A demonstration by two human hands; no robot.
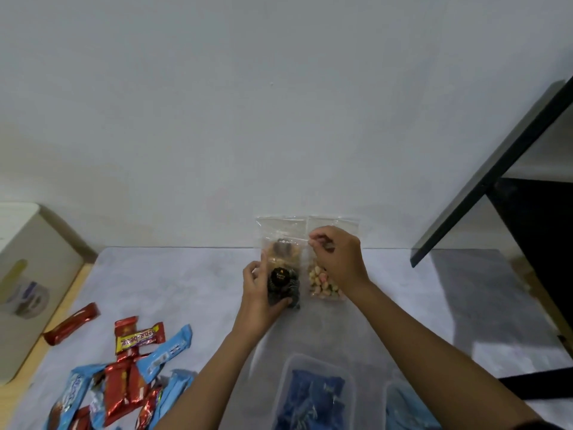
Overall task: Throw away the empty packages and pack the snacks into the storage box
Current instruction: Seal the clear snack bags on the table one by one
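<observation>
Left hand: fingers curled round the lower half of the dark-snack bag, thumb up along its side. Right hand: fingertips pinch the film near the top of the pastel-snack bag. Both clear bags stand side by side and touching, between the two hands, against the white wall at the far edge of the grey table. Well to the left of the left hand is a beige bin with a tape roll on it. Right of the right hand, a black shelf juts over the table corner. Below and left of the left hand lies a lone red bar, and nearer the wrist side a pile of bars in red and light-blue wrappers, one yellow-labelled. Toward the body from both hands are the containers: the first box, clear, holds dark-blue packets; the second box, just right of it, shows lighter blue contents and is partly covered by the right forearm. Counts: clear bags 2, boxes 2, lone bars 1. Pile overlapped and cut by the frame edge, so count not taken.
</observation>
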